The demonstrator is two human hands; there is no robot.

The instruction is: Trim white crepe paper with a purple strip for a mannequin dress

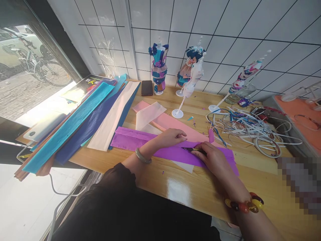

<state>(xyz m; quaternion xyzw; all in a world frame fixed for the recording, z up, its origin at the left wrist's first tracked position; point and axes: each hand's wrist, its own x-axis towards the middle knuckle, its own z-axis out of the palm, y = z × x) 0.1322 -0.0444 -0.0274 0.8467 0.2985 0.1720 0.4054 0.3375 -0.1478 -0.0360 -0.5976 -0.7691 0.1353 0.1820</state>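
A long strip of purple paper, folded along its far edge, lies across the table in front of me. My left hand rests on its upper part, fingers loosely bent, with a gap between thumb and forefinger. My right hand is closed around small dark scissors, whose pointed tip lies over the purple paper, just below my left fingertips. The handles are mostly hidden by my fingers. Pink paper and cream paper lie partly under and behind the purple strip.
Turquoise paper, navy and cream strips are piled at the left. A phone lies at the back beside a dressed mini mannequin; more mannequins stand to its right. Tangled cords and a glass jar occupy the right side.
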